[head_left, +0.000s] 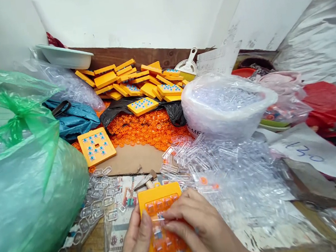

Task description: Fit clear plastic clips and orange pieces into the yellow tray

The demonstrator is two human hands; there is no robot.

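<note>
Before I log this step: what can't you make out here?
- Head view: tray middle, hidden by left hand and right hand.
- Tray's lower end: cut off by bottom edge.
- Piece at right fingertips: too small.
- Green bag contents: film too cloudy.

Left hand [136,244] steadies yellow tray [163,224]; right hand [199,230] presses, seemingly pinching clear piece [158,218], blurred.

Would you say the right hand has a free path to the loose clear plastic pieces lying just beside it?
Probably yes: the right hand rests on the yellow tray, and the clear pieces lie uncovered just beyond it.
</note>
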